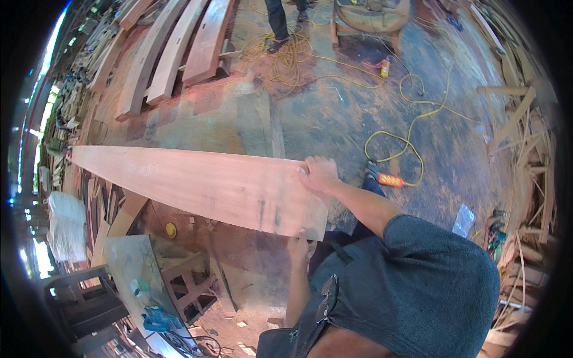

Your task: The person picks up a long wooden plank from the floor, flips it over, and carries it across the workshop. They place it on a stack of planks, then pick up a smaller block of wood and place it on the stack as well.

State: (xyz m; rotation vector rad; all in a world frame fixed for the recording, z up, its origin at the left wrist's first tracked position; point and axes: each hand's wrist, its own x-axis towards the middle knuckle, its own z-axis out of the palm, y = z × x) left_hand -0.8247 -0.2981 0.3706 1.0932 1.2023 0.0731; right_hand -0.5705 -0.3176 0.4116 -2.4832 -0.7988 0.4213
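A long, wide wooden plank (221,188) stretches from my body toward the far left, its pale reddish face showing faint pencil-like marks. My right hand (320,175) grips its upper edge near the close end, thumb on the face and fingers over the edge. At the lower edge, by the near corner, my left hand (298,244) is closed on the same plank, its fingers partly hidden beneath. What supports the plank's far end is too small to make out.
Several thick boards (206,45) lie at the upper left. A person's legs (277,24) stand beside a coiled yellow cord (286,62). An orange power strip (391,179) lies right of my arm. A blue power tool (160,320) rests on a board at lower left.
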